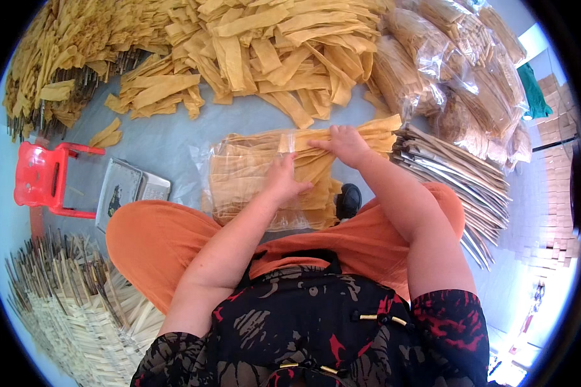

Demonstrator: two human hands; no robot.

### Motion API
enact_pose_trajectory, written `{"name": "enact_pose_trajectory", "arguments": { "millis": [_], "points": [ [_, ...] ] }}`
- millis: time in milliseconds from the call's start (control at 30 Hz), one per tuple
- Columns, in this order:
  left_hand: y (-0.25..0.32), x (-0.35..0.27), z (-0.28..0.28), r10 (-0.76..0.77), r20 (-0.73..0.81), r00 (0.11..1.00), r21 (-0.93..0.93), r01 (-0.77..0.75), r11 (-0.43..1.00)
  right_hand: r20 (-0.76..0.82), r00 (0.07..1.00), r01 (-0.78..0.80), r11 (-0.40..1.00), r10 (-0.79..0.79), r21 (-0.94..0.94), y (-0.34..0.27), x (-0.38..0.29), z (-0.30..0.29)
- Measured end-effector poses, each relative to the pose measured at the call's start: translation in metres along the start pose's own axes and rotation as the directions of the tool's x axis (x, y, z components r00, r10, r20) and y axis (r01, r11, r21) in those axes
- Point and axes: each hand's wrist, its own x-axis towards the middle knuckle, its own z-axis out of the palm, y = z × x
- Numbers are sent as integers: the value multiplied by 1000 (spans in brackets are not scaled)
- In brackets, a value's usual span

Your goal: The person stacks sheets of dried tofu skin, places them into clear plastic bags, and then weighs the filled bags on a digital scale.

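A clear plastic bag [244, 179] filled with flat yellow dried strips lies before me, its mouth to the right. My left hand [285, 179] rests on the bag near its mouth, fingers apart. Loose ends of the yellow strips [319, 169] stick out of the mouth to the right. My right hand [347, 145] lies over the upper strips there, thumb stretched to the left; its fingertips touch the strips, and whether they grip any I cannot tell.
Large heaps of yellow strips [252, 43] lie beyond the bag. Filled plastic bags [431, 53] are stacked at upper right, above a bundle of long thin pieces [460, 179]. At left are a red plastic stool [36, 174], a metal scale [130, 181] and woven matting with sticks [72, 309].
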Motion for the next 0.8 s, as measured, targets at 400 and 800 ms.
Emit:
{"name": "enact_pose_trajectory", "arguments": {
  "millis": [400,800],
  "points": [
    [3,-43,16,-317,-35,948,-14,316,949,-35,997,-77,994,74,-77,-11,1,2],
    [-27,-26,12,-448,195,872,-487,483,728,-55,993,-117,960,106,-255,-28,3,-1]
  ]
}}
